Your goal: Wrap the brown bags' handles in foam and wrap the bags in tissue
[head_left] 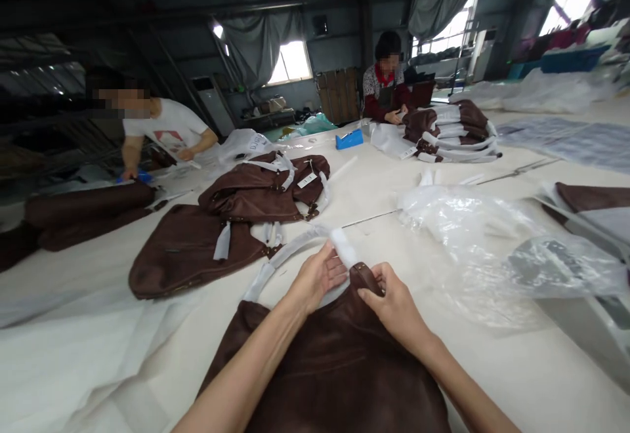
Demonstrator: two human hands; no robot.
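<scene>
White tabletop below, brown bag's handle points away; left fingers hold wrap, right fingers pinch leather.

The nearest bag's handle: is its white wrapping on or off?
On: white wrapping covers the handle along its curve; the bag shows brown where the right hand holds it.

Beyond the grip sits a blue tape dispenser. Farther off, leftward of the grip, a grey curtain hangs beside a window.
</scene>
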